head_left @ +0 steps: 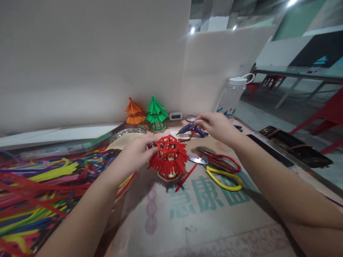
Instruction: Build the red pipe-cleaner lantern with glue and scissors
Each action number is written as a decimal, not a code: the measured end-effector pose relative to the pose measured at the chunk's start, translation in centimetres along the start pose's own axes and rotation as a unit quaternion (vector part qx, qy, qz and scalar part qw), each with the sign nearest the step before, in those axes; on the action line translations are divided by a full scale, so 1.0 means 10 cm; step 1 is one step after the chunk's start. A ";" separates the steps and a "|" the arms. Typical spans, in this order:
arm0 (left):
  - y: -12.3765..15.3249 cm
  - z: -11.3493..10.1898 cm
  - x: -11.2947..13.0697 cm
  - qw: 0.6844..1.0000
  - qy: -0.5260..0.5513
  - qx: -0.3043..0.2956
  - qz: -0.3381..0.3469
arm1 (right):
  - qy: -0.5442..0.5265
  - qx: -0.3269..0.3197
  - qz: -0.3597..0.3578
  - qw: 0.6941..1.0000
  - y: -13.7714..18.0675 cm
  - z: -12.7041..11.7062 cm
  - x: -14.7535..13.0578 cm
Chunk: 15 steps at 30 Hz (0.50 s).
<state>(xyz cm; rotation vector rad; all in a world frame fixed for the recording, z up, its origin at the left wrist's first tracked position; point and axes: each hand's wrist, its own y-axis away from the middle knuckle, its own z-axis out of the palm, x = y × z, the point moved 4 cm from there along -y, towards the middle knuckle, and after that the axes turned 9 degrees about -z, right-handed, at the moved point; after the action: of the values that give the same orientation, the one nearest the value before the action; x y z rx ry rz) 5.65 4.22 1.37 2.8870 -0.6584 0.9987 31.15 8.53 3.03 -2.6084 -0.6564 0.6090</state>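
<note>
My left hand (138, 151) pinches the left side of a red pipe-cleaner lantern (169, 157) that stands on the cardboard-covered table (214, 221). My right hand (215, 125) reaches farther back and closes on the blue glue gun (191, 130), which lies on the table behind the lantern. A loose red pipe cleaner (186, 177) leans off the lantern's right side.
Red-handled scissors (218, 160) and yellow-handled scissors (223, 178) lie right of the lantern. A heap of coloured pipe cleaners (40, 185) fills the left. Orange (134, 112) and green (156, 112) pipe-cleaner models stand by the white board; a clear bottle (232, 94) stands at the back right.
</note>
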 end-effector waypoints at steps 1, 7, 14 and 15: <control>-0.01 -0.02 0.00 1.000 -0.015 0.015 0.013 | -0.005 -0.009 0.014 1.000 -0.02 0.05 0.10; -0.03 -0.06 -0.11 1.000 -0.026 0.017 -0.003 | -0.005 -0.024 0.079 0.997 -0.05 0.31 0.70; 0.08 -0.17 -0.03 0.987 -0.029 0.160 0.009 | 0.028 -0.021 0.094 0.995 0.03 0.54 1.10; 0.11 -0.17 0.03 0.983 -0.034 0.177 0.032 | 0.026 -0.021 0.092 0.995 0.05 0.56 1.12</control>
<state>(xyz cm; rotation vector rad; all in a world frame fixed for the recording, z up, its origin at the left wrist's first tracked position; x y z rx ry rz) 4.42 3.35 2.77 3.2372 -0.6373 1.1345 37.44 15.35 -5.36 -2.7341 -0.4183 0.5844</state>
